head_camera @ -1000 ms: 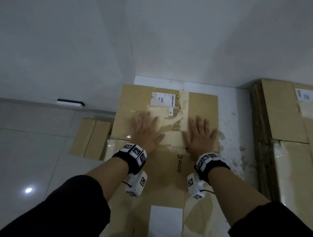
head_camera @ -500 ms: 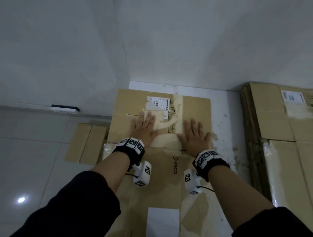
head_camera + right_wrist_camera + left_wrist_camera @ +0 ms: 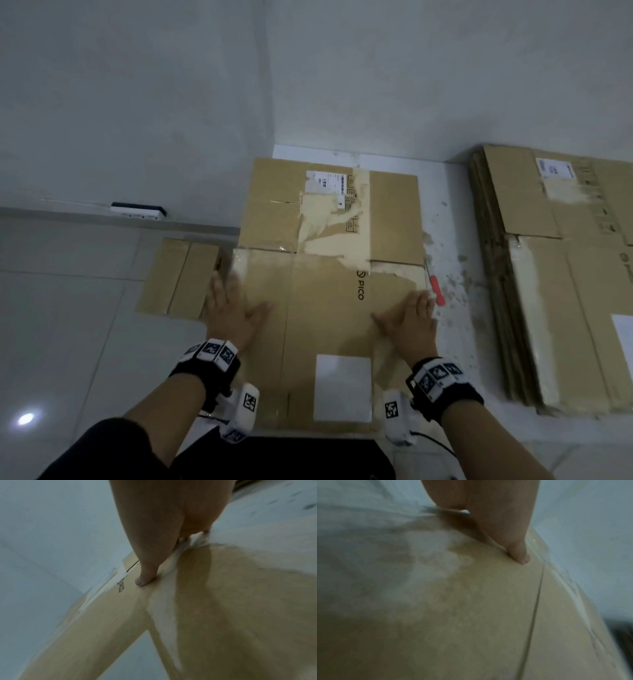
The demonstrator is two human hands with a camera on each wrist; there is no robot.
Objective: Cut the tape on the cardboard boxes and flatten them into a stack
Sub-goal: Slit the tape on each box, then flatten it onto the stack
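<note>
Both hands flat on flattened box, floor by wall corner.

Wrist views blurred; each shows only a thumb tip on cardboard, other fingers hidden. Head view: left hand [image 3: 230,317] lies open, fingers spread, on the left edge of the box [image 3: 329,294]; fingertips smeared. Right hand [image 3: 409,320] lies open on the right edge, fingers straight, tips at the torn tape. Knife [image 3: 435,287], red handle, on the floor just beside the right fingertips. Stack [image 3: 561,274] of flat boxes to the right, cut off by the frame. Small box [image 3: 178,275] left, touching the box's left edge.
</note>
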